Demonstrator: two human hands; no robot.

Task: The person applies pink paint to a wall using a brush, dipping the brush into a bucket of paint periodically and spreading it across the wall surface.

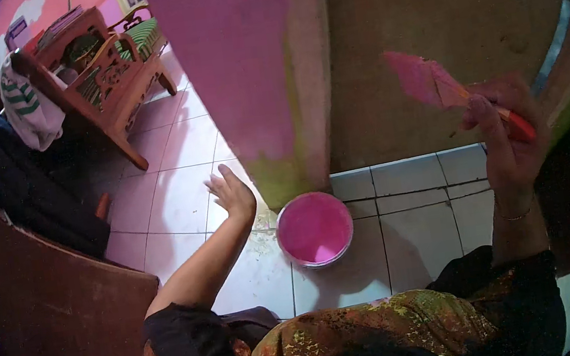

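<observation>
My right hand point(501, 121) grips a paintbrush point(431, 83) by its orange-red handle, its broad head coated in pink, raised before the brown panel on the right. My left hand point(233, 192) is open with spread fingers, beside the lower part of a pink-painted pillar point(233, 55) that turns yellowish green near the floor. A round bucket of pink paint point(313, 228) stands on the tiles at the pillar's base, between my two hands.
The brown panel point(408, 18) rises at the right. Upper left stands a carved wooden bench point(101, 94) with a striped cloth over it; dark fabric and a partly hidden person are beside it. A curved brown board point(55, 287) is at lower left, on the white tiled floor point(173, 257).
</observation>
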